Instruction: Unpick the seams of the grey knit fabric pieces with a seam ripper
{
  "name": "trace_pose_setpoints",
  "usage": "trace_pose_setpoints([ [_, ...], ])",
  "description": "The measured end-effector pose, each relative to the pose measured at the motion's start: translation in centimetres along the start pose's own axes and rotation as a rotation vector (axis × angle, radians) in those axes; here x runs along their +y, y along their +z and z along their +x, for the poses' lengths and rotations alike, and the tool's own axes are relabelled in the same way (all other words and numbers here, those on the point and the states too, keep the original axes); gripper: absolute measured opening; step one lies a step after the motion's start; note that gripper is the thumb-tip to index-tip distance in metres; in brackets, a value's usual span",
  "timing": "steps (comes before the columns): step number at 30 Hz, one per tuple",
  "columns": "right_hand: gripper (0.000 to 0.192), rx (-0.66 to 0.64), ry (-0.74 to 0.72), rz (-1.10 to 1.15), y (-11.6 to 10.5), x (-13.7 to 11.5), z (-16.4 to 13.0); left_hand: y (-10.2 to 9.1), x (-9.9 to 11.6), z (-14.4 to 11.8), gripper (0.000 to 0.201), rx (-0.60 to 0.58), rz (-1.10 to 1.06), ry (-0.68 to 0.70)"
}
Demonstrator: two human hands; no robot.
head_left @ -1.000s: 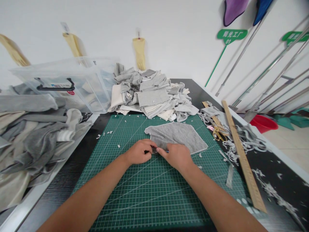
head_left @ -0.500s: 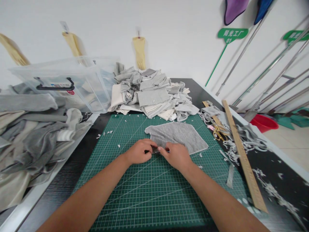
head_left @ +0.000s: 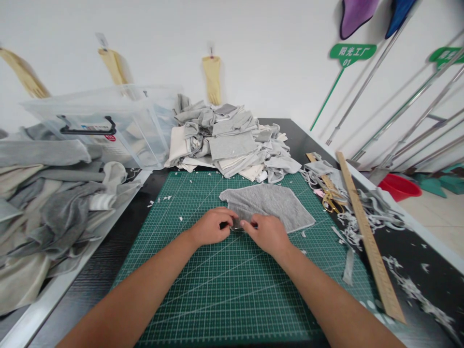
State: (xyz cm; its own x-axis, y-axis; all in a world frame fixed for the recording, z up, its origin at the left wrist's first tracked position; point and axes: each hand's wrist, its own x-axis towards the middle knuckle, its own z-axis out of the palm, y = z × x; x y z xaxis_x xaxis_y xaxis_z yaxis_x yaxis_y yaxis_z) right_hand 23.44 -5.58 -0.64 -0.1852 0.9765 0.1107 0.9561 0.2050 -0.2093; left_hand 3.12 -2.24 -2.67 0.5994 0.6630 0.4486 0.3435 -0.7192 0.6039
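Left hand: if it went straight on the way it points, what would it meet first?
Probably the grey cloth, right ahead of the left hand; whether the two already touch is unclear from this view.

The cloth (head_left: 275, 205) is grey, the mat (head_left: 203, 290) white-gridded green.

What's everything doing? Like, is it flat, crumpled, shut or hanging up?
Left hand: fingers curled, grip unclear
Right hand: fingers curled, grip unclear
Grey cloth: spread out, slightly wrinkled
Small shiny thing: between the hands, too small to tell
Cutting mat: flat
Cloth pile: heaped, crumpled
Clear box: standing upright
Long ruler: flat
Gold-handled scissors: lying down, blades unclear
Yellow gloves: hanging up
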Motion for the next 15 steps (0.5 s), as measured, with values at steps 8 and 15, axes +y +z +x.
trace_pose_setpoints([
  [8,0.044,0.005,-0.015,-0.013,-0.01,0.05,-0.01,0.17,-0.16,-0.10,0.019,-0.016,0.023,-0.003],
  [15,0.044,0.003,-0.012,-0.030,-0.17,-0.16,-0.14,0.13,0.04,0.01,0.020,-0.069,0.065,-0.001],
])
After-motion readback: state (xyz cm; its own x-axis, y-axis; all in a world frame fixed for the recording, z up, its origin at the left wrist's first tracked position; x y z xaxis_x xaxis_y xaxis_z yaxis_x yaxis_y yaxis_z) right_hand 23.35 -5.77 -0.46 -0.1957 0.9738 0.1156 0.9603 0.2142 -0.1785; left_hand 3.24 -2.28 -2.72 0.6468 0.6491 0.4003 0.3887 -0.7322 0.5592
